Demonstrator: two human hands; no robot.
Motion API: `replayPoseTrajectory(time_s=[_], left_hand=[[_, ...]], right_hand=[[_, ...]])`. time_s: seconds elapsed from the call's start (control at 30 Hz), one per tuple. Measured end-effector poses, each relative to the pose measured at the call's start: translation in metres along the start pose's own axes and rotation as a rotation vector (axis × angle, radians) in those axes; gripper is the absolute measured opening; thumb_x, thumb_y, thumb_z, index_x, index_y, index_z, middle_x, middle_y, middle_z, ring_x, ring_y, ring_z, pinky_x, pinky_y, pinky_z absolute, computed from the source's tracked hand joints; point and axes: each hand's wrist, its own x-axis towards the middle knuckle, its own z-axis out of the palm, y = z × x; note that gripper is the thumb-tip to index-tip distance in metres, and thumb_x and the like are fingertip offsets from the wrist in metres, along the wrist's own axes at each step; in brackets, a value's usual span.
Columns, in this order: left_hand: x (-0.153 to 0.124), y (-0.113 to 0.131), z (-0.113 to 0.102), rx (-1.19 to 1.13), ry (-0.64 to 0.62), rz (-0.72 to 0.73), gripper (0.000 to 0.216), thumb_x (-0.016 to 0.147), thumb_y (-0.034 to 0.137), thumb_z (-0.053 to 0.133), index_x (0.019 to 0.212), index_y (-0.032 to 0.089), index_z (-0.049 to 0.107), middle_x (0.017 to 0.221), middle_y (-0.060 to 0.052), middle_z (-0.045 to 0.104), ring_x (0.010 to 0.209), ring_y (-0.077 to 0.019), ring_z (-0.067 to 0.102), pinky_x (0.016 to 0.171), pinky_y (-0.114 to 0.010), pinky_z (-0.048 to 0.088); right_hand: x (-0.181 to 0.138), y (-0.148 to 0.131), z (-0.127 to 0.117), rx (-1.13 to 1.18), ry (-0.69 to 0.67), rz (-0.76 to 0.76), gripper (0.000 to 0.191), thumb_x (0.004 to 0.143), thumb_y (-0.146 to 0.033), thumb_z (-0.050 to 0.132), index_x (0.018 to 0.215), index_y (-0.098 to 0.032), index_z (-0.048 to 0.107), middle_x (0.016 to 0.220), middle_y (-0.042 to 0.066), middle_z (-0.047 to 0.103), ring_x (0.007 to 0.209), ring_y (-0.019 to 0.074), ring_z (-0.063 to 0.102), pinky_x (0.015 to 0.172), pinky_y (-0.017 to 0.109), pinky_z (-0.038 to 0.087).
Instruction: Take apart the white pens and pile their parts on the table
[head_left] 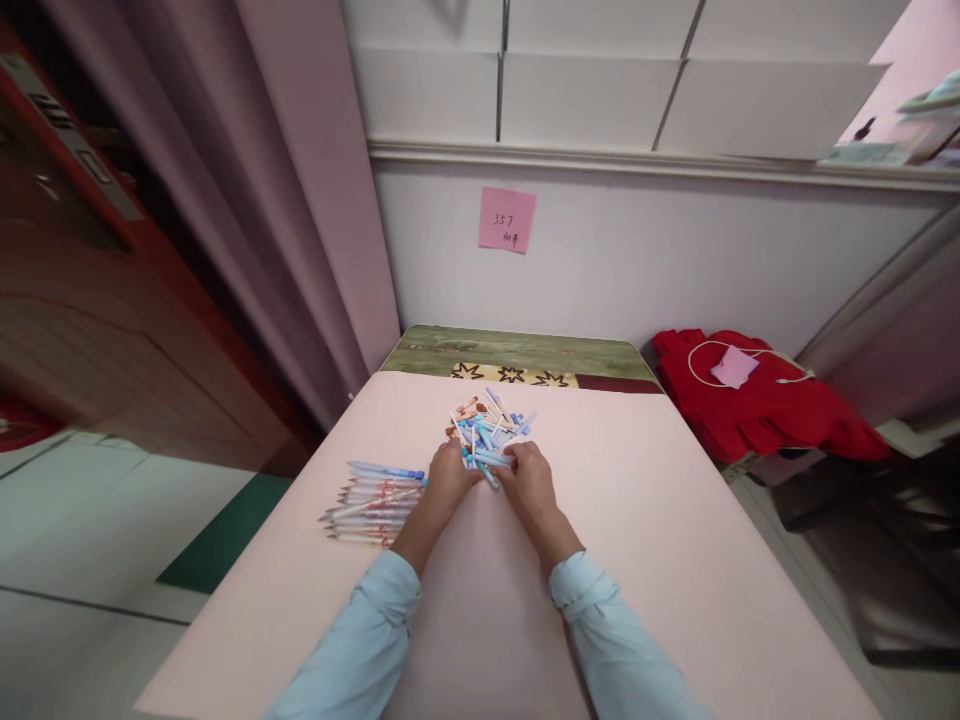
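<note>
A loose heap of blue and white pen parts (491, 425) lies in the middle of the pale pink table (660, 560). My left hand (450, 478) and my right hand (531, 480) meet at the near edge of the heap. Both hands have curled fingers closed on a blue pen (486, 466) held between them. To the left of my left hand, a row of assembled pens (373, 498) lies side by side on the table.
A green patterned surface (517, 352) adjoins the table's far edge below a white wall with a pink sticky note (507, 219). Red cloth with a white cable (757, 395) lies at the right. A curtain (300, 200) and a dark wooden door (97, 300) stand at the left.
</note>
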Motion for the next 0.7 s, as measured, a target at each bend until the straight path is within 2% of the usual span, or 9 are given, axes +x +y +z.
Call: replayPoseTrajectory(time_s=[0.27, 0.43, 0.57, 0.63, 0.7], left_hand=[[0.019, 0.0, 0.014, 0.008, 0.0, -0.004, 0.033, 0.061, 0.021, 0.077, 0.088, 0.017, 0.059, 0.092, -0.008, 0.067, 0.092, -0.0243, 0.062, 0.076, -0.029, 0.043], [0.017, 0.005, 0.014, 0.008, -0.009, 0.023, 0.035, 0.064, 0.022, 0.075, 0.094, 0.014, 0.06, 0.099, -0.012, 0.067, 0.095, -0.0249, 0.061, 0.079, -0.03, 0.043], [0.013, -0.004, -0.008, 0.061, -0.05, 0.123, 0.041, 0.068, 0.025, 0.073, 0.105, 0.013, 0.062, 0.104, -0.012, 0.066, 0.1, -0.0254, 0.06, 0.084, -0.031, 0.043], [0.015, -0.018, -0.029, 0.102, -0.081, 0.195, 0.043, 0.073, 0.024, 0.068, 0.114, 0.015, 0.062, 0.107, -0.011, 0.066, 0.101, -0.0245, 0.06, 0.086, -0.031, 0.042], [0.019, -0.038, -0.052, 0.164, -0.127, 0.226, 0.035, 0.077, 0.022, 0.061, 0.112, 0.017, 0.066, 0.106, -0.01, 0.067, 0.099, -0.0237, 0.061, 0.087, -0.031, 0.041]], right_hand=[[0.012, 0.0, -0.004, -0.076, -0.01, 0.0, 0.017, 0.077, -0.016, 0.066, 0.094, -0.018, 0.066, 0.098, 0.007, 0.06, 0.082, 0.0183, 0.06, 0.078, 0.029, 0.046], [0.01, 0.0, -0.014, -0.112, -0.009, -0.002, 0.014, 0.079, -0.018, 0.065, 0.093, -0.018, 0.068, 0.099, 0.008, 0.062, 0.083, 0.0197, 0.061, 0.079, 0.03, 0.047], [0.003, 0.003, -0.017, -0.086, 0.014, -0.021, 0.016, 0.08, -0.02, 0.063, 0.095, -0.018, 0.068, 0.1, 0.008, 0.063, 0.078, 0.0181, 0.062, 0.077, 0.029, 0.048], [-0.002, 0.004, -0.019, -0.064, 0.034, -0.03, 0.017, 0.082, -0.023, 0.062, 0.096, -0.017, 0.068, 0.1, 0.008, 0.064, 0.075, 0.017, 0.062, 0.075, 0.029, 0.048], [-0.006, 0.004, -0.022, -0.042, 0.05, -0.029, 0.017, 0.083, -0.027, 0.06, 0.094, -0.017, 0.069, 0.099, 0.008, 0.064, 0.072, 0.0161, 0.063, 0.073, 0.029, 0.049]])
